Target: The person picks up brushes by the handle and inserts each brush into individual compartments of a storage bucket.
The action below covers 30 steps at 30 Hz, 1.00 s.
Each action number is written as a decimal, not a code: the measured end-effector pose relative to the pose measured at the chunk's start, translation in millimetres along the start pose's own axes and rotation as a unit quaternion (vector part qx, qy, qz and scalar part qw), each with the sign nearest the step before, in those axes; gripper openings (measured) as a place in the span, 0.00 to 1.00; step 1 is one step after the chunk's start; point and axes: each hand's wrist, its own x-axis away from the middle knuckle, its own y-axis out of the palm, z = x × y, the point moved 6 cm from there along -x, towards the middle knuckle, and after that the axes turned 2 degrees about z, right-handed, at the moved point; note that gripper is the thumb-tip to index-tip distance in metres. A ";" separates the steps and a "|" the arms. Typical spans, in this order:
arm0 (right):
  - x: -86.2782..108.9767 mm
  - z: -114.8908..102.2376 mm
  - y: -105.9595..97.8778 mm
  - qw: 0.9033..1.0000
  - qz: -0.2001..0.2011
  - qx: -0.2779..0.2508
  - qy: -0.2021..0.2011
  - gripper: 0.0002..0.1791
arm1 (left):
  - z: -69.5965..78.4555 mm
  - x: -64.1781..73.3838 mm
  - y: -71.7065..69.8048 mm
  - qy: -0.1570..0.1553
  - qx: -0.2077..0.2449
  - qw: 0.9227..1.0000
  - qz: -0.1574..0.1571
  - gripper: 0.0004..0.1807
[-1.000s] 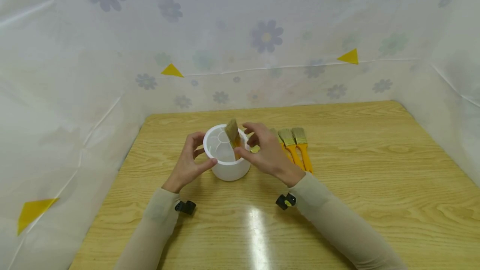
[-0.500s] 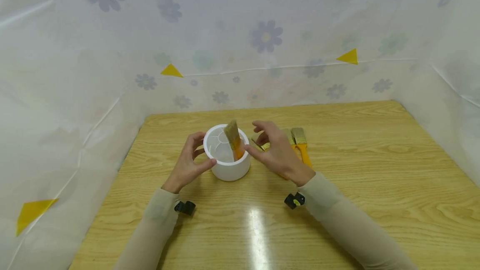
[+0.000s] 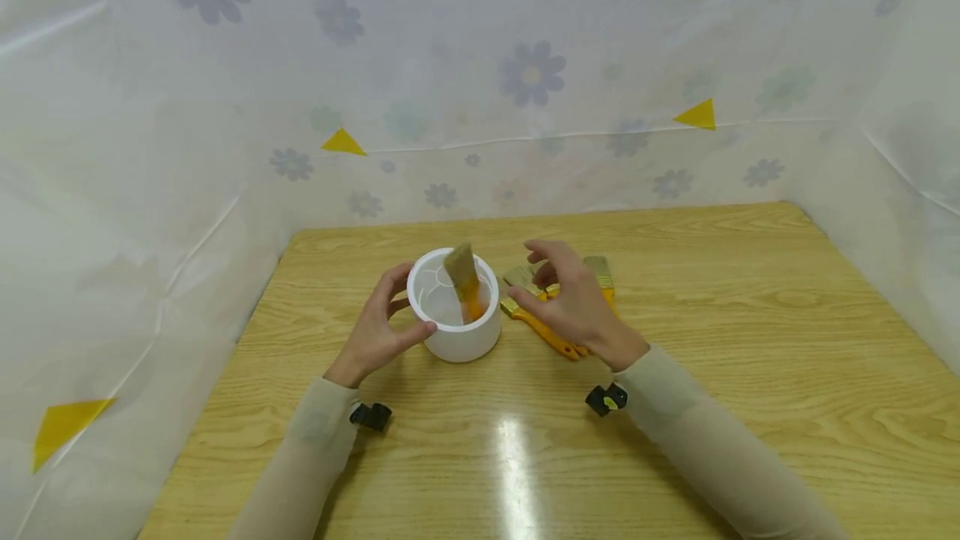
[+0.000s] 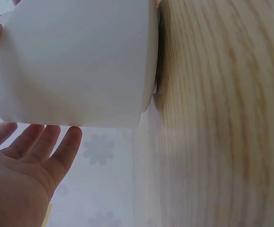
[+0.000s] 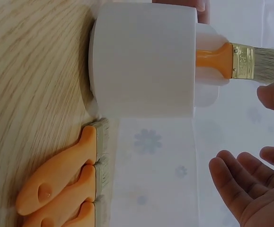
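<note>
A round white plastic tub (image 3: 462,346) stands on the table, ridges or compartments visible inside it. My left hand (image 3: 377,332) holds it from the left, thumb at the near rim and fingers round the far side. Inside leans a flat paintbrush (image 5: 241,61), bristles up, its orange handle partly hidden by the tub wall. My right hand (image 3: 581,297) hovers right of the tub with nothing in it, fingers loosely bent. Below that hand lie several more orange-handled paintbrushes (image 3: 542,332), partly covered by it in the head view; the right wrist view shows their handles (image 5: 56,182) side by side.
The wood-grain table (image 3: 720,373) stretches out on both sides. Translucent plastic sheeting (image 3: 450,90) with a flower pattern walls the back and sides. Yellow triangles (image 3: 697,114) mark the sheeting.
My right hand has let go of the paintbrush in the tub and drawn away to the right, over the other brushes. The freed brush leans slightly further left. My left hand stays on the tub.
</note>
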 end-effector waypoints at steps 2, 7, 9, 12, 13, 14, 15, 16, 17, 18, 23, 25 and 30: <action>1.2 3.1 -1.9 1.000 -0.004 0.001 0.008 0.35 | 0.0 0.1 -0.1 0.000 0.001 1.000 0.002 0.43; 3.0 9.6 -7.3 1.000 -0.004 0.017 0.014 0.35 | 0.2 0.3 0.2 0.000 0.005 1.000 0.006 0.43; 3.5 11.2 -9.6 1.000 0.000 0.024 0.008 0.35 | -0.1 0.5 0.2 -0.001 0.004 1.000 0.006 0.42; 4.0 13.2 -13.2 0.999 0.004 0.035 0.003 0.35 | -0.3 0.4 0.3 -0.001 0.004 1.000 0.006 0.42; 4.2 14.2 -14.2 0.999 0.004 0.036 0.006 0.35 | -0.4 0.4 0.2 0.000 0.005 1.000 0.006 0.42; 4.6 15.5 -15.1 0.999 0.004 0.038 0.010 0.35 | -0.6 0.4 0.2 0.001 0.005 1.000 0.005 0.42; 5.1 16.8 -16.1 0.999 0.004 0.039 0.013 0.35 | -0.7 0.3 0.3 0.002 0.006 1.000 0.005 0.42; 5.4 18.2 -17.0 0.999 0.004 0.042 0.015 0.35 | -0.8 0.1 0.3 0.004 0.007 1.000 0.005 0.42; 5.8 19.8 -17.7 0.999 0.004 0.044 0.019 0.35 | -1.1 0.0 0.2 0.006 0.007 1.000 0.004 0.42; 6.2 21.3 -18.3 0.999 0.003 0.044 0.021 0.35 | -1.4 0.0 0.3 0.006 0.007 1.000 0.003 0.42; 7.9 28.5 -21.5 0.998 0.004 0.051 0.028 0.34 | -1.4 -0.3 0.5 0.002 0.000 1.000 0.002 0.43; 8.6 31.0 -22.7 0.998 0.001 0.053 0.033 0.34 | -1.7 -0.4 0.3 0.000 -0.003 1.000 0.003 0.43; 11.5 37.4 -26.3 0.996 -0.004 0.070 0.048 0.34 | -3.0 -0.4 0.4 -0.004 -0.005 1.000 0.006 0.43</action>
